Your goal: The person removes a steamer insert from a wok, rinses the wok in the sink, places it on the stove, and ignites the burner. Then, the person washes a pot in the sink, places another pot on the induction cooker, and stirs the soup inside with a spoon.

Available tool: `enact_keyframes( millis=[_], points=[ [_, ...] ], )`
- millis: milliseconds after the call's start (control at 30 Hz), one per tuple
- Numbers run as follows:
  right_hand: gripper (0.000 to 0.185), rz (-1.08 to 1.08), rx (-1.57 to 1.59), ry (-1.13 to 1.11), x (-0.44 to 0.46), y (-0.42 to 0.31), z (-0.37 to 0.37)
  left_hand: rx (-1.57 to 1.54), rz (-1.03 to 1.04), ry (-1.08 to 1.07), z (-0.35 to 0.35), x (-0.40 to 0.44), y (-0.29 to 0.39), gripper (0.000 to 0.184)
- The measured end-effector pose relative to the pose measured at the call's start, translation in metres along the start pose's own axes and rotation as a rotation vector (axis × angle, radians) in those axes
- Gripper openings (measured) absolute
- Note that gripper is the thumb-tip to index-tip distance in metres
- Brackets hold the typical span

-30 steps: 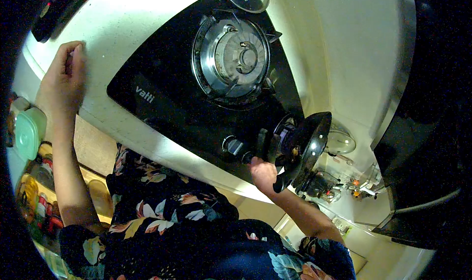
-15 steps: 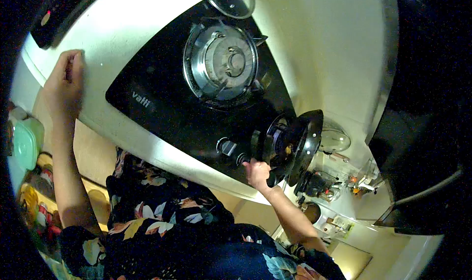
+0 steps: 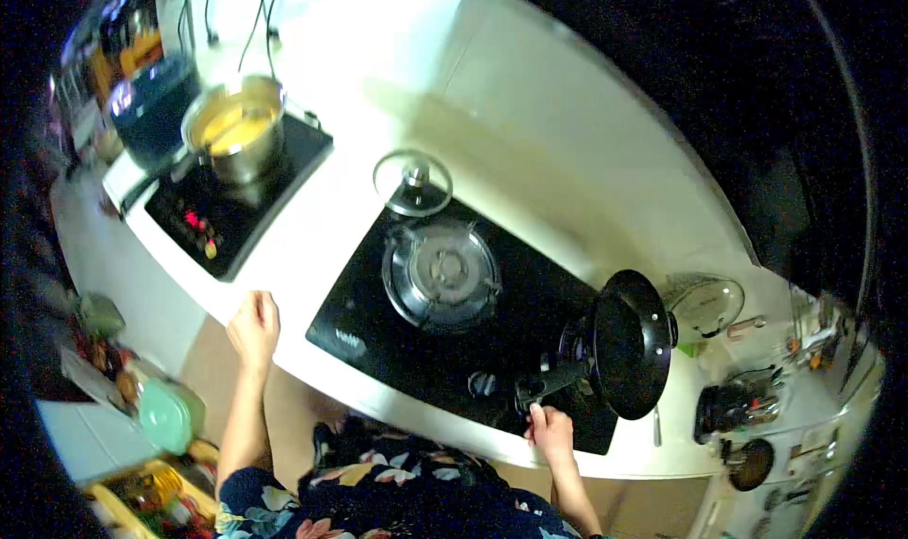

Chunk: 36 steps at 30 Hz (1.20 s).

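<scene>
My right hand is at the front of the black gas stove, fingers closed on the right-hand stove knob, which they partly cover. Just beyond that hand runs the handle of a black frying pan, which sits over the right burner. The other stove knob is to the left of the hand. My left hand is loosely curled at the front edge of the white counter, with nothing visible in it. Nearest to it are the stove's left corner and an induction cooktop.
A steel pot with yellow contents stands on the induction cooktop. One glass lid lies behind the left burner; another glass lid leans beyond the pan. A green container is low at left, above an open drawer.
The view has swung left and back, bringing the pot and induction cooktop into sight. My right hand stays at the knob; my left hand remains curled near the counter edge.
</scene>
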State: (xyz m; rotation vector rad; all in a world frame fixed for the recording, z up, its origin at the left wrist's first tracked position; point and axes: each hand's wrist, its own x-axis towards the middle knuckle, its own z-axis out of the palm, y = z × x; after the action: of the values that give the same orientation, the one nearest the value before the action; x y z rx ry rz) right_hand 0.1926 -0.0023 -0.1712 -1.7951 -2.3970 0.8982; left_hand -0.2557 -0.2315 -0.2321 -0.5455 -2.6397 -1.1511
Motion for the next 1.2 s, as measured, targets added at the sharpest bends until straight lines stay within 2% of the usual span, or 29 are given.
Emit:
enact_keyframes(
  millis=[67,133,200,267,333,367,400,467,500,633,833,1000,1067,1100,1167,1200],
  points=[
    [0.042,-0.052,-0.311,0.157,-0.006,0.004,0.006,-0.003,-0.012,0.002,0.001,-0.001,0.004,0.016],
    [0.038,-0.101,-0.381,0.250,-0.015,-0.012,0.002,0.059,0.061,0.005,0.002,-0.001,-0.002,0.012],
    [0.037,-0.069,-0.345,0.205,-0.010,-0.003,0.002,0.075,0.063,0.026,-0.005,-0.002,0.006,0.009],
    [0.037,0.071,-0.192,0.042,-0.011,-0.019,-0.008,0.065,0.089,0.039,0.001,-0.003,-0.006,0.007],
    [0.036,-0.068,-0.285,0.040,-0.008,-0.019,-0.011,0.027,0.062,0.012,-0.005,-0.002,0.001,0.006],
    [0.036,-0.053,-0.242,0.021,-0.013,-0.028,-0.016,0.040,0.036,-0.024,-0.006,-0.002,0.001,0.006],
    [0.036,0.003,-0.186,-0.021,-0.011,-0.031,-0.016,0.048,0.011,-0.063,-0.008,-0.002,0.001,0.006],
    [0.036,0.127,-0.078,-0.107,-0.007,-0.033,-0.018,0.039,0.076,0.010,-0.004,-0.003,-0.003,0.006],
    [0.037,0.091,-0.047,-0.120,-0.007,-0.033,-0.019,0.033,0.112,0.043,-0.004,-0.003,-0.004,0.006],
    [0.037,0.201,0.114,-0.191,-0.001,-0.034,-0.024,-0.010,0.089,0.034,-0.003,-0.004,-0.007,0.006],
    [0.042,0.220,0.085,-0.293,0.010,-0.026,-0.027,-0.066,0.066,0.043,-0.003,-0.004,-0.006,0.004],
    [0.043,0.285,0.023,-0.517,0.039,-0.011,-0.026,-0.065,0.085,0.048,-0.005,-0.002,-0.009,0.004],
    [0.045,0.259,-0.082,-0.547,0.039,-0.031,-0.031,-0.083,0.049,0.026,0.005,-0.005,-0.019,0.006],
    [0.038,0.208,-0.220,-0.602,0.049,-0.017,-0.025,-0.102,0.081,0.013,0.007,-0.007,-0.023,0.007],
    [0.014,0.054,-0.587,-0.716,0.049,-0.041,-0.031,-0.106,0.081,0.005,0.008,-0.008,-0.023,0.010],
    [0.020,-0.036,-0.763,-0.762,0.050,-0.052,-0.034,-0.085,0.095,0.002,0.004,-0.008,-0.015,0.011]
  ],
)
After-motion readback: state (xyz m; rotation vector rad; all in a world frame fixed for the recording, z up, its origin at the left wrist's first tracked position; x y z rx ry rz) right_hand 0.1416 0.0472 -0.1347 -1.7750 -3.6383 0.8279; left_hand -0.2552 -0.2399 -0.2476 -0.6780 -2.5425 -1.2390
